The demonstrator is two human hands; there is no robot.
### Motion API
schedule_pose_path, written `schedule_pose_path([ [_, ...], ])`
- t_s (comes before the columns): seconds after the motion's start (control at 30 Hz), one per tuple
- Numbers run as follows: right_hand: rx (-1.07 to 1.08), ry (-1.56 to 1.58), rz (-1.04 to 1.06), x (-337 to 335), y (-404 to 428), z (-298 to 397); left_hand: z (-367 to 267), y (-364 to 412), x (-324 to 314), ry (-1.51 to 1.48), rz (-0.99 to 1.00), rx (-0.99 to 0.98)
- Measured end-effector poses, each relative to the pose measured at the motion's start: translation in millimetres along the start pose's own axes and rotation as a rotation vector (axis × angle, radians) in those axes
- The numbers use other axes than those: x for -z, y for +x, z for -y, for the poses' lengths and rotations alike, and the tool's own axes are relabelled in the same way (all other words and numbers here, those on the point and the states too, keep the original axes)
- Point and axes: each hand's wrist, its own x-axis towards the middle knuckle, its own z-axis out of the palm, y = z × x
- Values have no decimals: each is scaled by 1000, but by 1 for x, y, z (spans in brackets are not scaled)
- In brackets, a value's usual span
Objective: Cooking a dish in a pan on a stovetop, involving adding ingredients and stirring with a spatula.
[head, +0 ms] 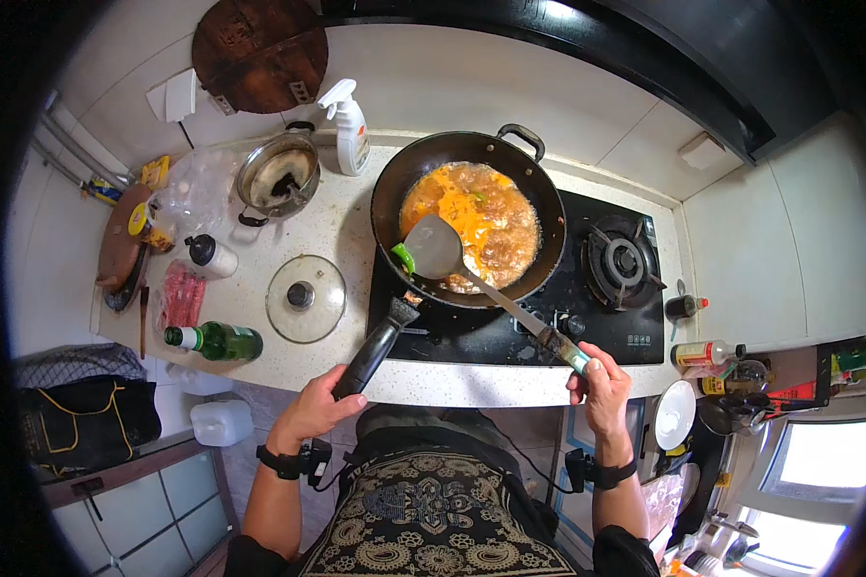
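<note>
A large dark wok (469, 296) stands over the left part of the black gas hob (447, 342). In it lies orange-brown bubbling liquid (505, 223) with yellow patches that look like egg. My left hand (321, 407) grips the wok's black handle (366, 359) near its end. My right hand (600, 382) holds the handle of a metal wok spatula (434, 247), whose blade is inside the wok at its left side, above the liquid's edge. A piece of green pepper (404, 257) sits by the blade's left edge.
Left of the wok are a glass lid (306, 298), a green bottle (231, 342) lying down, a small pot (278, 175) and a white spray bottle (351, 137). The hob's second burner (623, 257) is to the right. Bottles (700, 353) and a white plate (675, 415) are further right.
</note>
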Motion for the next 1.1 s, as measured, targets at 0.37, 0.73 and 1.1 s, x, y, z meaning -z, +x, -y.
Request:
schedule_pose_path([
  [0.37, -109, 291, -100, -22, 13, -25, -4, 3, 0, 11, 7, -29],
  [0.73, 50, -6, -225, 43, 6, 31, -5, 2, 0, -16, 7, -27],
  [1.1, 40, -312, 16, 25, 14, 65, -6, 1, 1, -40, 12, -4],
])
